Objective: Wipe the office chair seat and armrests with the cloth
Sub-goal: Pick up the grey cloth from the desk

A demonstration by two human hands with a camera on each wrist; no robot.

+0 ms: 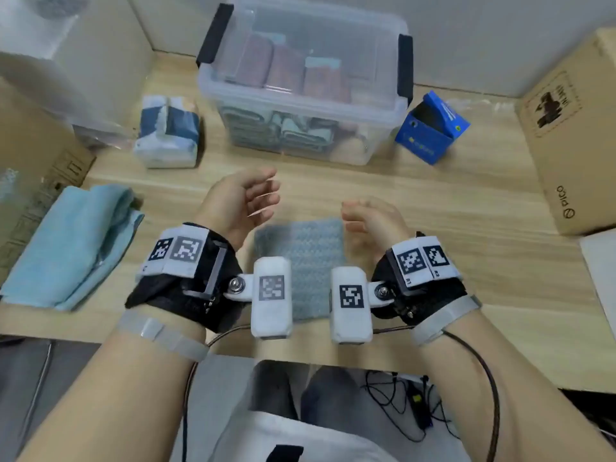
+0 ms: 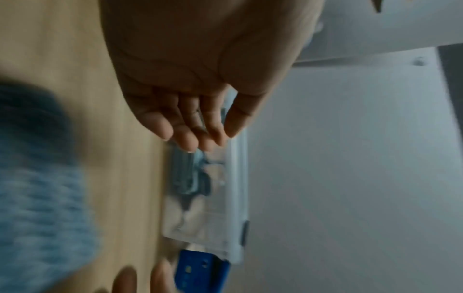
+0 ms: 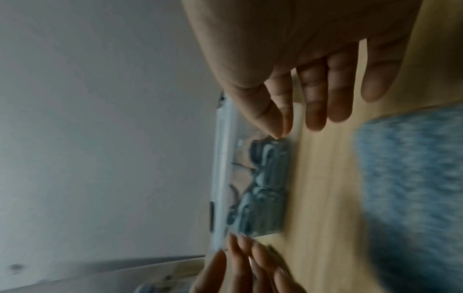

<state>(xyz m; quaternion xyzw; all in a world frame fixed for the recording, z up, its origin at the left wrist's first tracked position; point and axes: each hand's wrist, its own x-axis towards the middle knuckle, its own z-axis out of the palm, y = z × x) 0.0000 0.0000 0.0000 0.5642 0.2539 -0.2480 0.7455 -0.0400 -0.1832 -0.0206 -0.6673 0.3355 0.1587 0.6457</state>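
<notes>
A grey-blue knitted cloth (image 1: pixel 300 261) lies flat on the wooden desk (image 1: pixel 433 228), between and below my two hands. My left hand (image 1: pixel 246 201) hovers above its upper left corner, palm facing right, fingers relaxed and holding nothing. My right hand (image 1: pixel 366 215) hovers above the cloth's upper right corner, fingers loosely curled and empty. The left wrist view shows the left hand (image 2: pixel 198 126) with straight fingers over the desk and the cloth (image 2: pixel 42 198) blurred. The right wrist view shows the right hand (image 3: pixel 313 99) relaxed beside the cloth (image 3: pixel 411 178). No office chair is in view.
A clear lidded storage box (image 1: pixel 300 95) stands at the back of the desk. A light blue folded towel (image 1: pixel 73 248) lies at the left, a tissue pack (image 1: pixel 168 135) behind it. A blue carton (image 1: pixel 430 128) and a cardboard box (image 1: pixel 573 135) stand at the right.
</notes>
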